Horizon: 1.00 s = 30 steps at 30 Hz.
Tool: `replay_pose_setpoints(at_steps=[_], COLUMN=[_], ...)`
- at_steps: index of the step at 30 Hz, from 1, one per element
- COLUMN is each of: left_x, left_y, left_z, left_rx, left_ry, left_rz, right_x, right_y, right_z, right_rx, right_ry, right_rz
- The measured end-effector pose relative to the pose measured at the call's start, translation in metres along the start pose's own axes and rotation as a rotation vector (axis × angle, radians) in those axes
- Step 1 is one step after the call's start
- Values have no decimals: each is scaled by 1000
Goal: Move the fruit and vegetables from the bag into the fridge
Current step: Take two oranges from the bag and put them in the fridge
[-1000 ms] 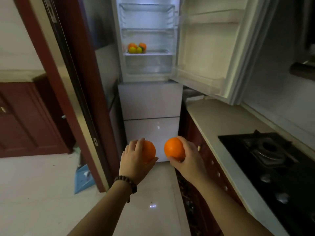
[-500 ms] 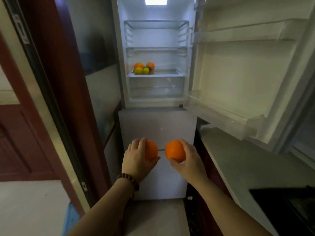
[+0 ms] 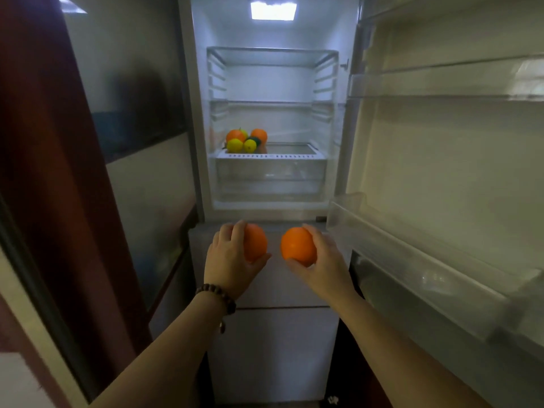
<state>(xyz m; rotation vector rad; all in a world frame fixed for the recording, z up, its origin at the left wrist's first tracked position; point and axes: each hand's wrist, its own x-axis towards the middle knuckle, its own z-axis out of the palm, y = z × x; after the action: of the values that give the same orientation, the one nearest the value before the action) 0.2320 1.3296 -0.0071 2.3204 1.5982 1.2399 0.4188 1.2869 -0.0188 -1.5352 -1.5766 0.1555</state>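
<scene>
Within each grip point(image 3: 232, 257), seemingly cupped, an orange point(image 3: 255, 242).

This was a home kitchen: a tall white fridge point(image 3: 272, 113) stood with its upper door point(image 3: 441, 160) swung open, fruit point(image 3: 246, 139) on a lit shelf point(image 3: 270, 156), closed freezer drawers point(image 3: 273, 348) below, and a dark red wooden door frame point(image 3: 59, 172) just beside it.

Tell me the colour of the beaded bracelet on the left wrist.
Dark brown; the beaded bracelet shows best in the head view, just below the left hand.
</scene>
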Motion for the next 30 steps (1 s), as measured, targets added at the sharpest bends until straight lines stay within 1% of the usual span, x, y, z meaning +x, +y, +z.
replay_pose_setpoints(at_steps=[6,8,12,15,19,23,28,30], left_x=[92,127,205,262,334,397,466,493], left_y=[-30,-43,-71,-83,-90,-85,-81,-81], left_z=[30,40,60,72,89,110,141,155], left_rx=[-68,-91,-113,-156,-203,-224,-210,-165], left_ry=[25,35,109,110,100,109,16,51], left_rz=[15,19,57,94,189,167,132,137], right_x=[92,130,213,272,340,403,480,508], right_y=[10,13,13,12,18,37,69,81], right_z=[28,40,61,71,75,72,73,75], right_rx=[-34,-40,-44,-38,-44,-68,-78,-73], right_ry=[55,76,105,126,186,229,195,185], right_rz=[-45,-38,-42,-47,-64,-37,33,51])
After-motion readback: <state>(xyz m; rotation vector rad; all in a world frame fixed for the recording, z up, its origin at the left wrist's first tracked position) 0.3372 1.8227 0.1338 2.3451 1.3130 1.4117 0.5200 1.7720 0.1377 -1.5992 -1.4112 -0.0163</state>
